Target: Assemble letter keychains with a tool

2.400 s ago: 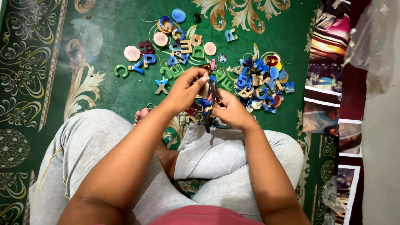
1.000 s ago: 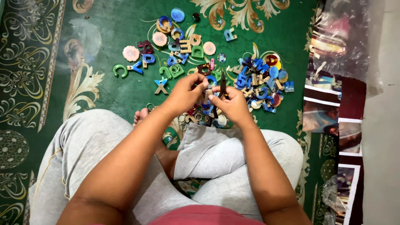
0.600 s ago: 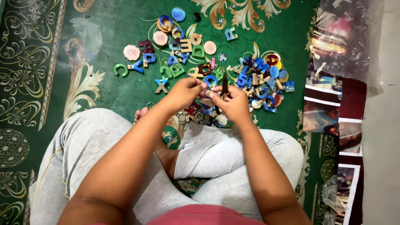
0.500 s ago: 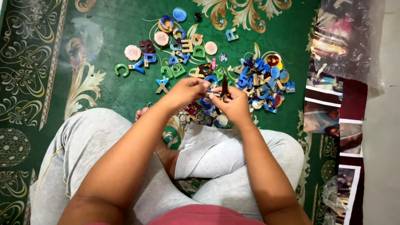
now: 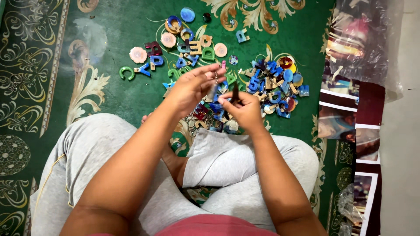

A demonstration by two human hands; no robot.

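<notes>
I sit cross-legged on a green patterned carpet [image 5: 113,39]. My left hand [image 5: 192,85] pinches a small metal key-chain piece [image 5: 215,78] between thumb and fingertips. My right hand [image 5: 243,109] grips a thin dark tool [image 5: 235,91], held upright just right of that piece. Both hands hover above a scatter of coloured resin letters and discs [image 5: 271,83] spread on the carpet in front of my knees.
More letters and round discs [image 5: 175,39] lie further away, a green letter [image 5: 127,72] at the far left. Small metal rings [image 5: 199,122] lie by my knee. At the right, a clear plastic bag [image 5: 363,43] and printed sheets [image 5: 363,135] lie on the floor.
My left hand has lifted slightly and opened its fingertips around the small metal piece. The dark tool stays upright in my right hand, now a little apart from the left.
</notes>
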